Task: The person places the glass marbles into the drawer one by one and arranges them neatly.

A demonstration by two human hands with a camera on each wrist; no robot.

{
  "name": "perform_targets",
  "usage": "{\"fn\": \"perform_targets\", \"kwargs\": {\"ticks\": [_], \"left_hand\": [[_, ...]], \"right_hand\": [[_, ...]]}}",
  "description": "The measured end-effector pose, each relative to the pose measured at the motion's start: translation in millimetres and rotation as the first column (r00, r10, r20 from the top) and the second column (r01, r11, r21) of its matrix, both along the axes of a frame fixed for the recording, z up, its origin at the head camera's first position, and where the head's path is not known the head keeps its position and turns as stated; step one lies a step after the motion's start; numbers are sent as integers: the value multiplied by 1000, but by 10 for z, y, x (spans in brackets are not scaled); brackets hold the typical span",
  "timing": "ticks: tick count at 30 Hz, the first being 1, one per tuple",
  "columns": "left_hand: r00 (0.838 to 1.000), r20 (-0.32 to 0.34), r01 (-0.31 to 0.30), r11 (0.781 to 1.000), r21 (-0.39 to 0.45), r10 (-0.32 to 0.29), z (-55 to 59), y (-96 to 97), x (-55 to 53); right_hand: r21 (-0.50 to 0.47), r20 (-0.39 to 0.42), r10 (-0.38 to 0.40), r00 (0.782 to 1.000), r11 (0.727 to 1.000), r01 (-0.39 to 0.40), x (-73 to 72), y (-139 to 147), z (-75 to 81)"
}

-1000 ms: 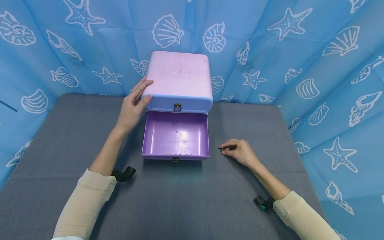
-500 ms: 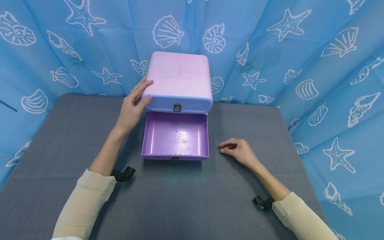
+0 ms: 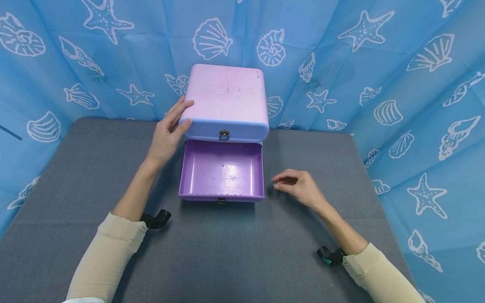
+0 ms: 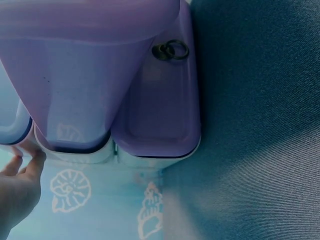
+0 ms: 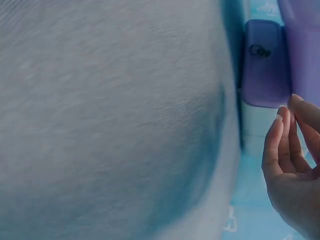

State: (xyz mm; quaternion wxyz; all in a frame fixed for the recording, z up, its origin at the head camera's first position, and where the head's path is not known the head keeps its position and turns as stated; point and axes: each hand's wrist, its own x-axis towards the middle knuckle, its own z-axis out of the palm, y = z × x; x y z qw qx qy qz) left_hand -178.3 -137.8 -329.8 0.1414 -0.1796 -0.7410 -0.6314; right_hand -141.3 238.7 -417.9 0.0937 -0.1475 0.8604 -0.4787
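A plastic drawer box with a pink top (image 3: 227, 92) stands at the back of the table. Its blue upper drawer (image 3: 204, 129) is closed, and the purple middle drawer (image 3: 221, 168) is pulled out with nothing in it. My left hand (image 3: 165, 134) rests on the box's left side, thumb at the front corner and fingers extended along the side. Just right of the pulled-out drawer, my right hand (image 3: 299, 187) pinches a small dark metallic piece (image 3: 274, 183) between thumb and fingertips; its kind is too small to tell.
Below the pulled-out drawer is a closed purple bottom drawer (image 4: 165, 95) with a ring pull (image 4: 175, 50). Grey cloth covers the table (image 3: 227, 252). A blue curtain (image 3: 144, 50) with shell and starfish prints hangs close behind the box and along the right side.
My right hand has moved slightly left and up in the head view, carrying the small metallic piece nearer the pulled-out drawer. The left hand and the box have stayed put.
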Motion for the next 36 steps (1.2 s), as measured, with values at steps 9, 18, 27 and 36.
{"fn": "perform_targets", "kwargs": {"ticks": [9,18,27,36], "left_hand": [[1000,0,8,1000,9,-8,-5,-8,-10],[1000,-10,10,1000,9,-10,-8,-14,-28],[1000,-12,5,1000,0,-5,-4,-12,-29],[1000,13,12,1000,6,-12,-15,-17,-23]], "right_hand": [[-54,-53,32,998,998,-34,-16,-107,206],[-107,-88,53,995,992,-62,-71,-171,406],[-166,-121,89,989,980,-108,-108,-291,577],[-221,-110,157,981,959,-178,-115,-522,639]]}}
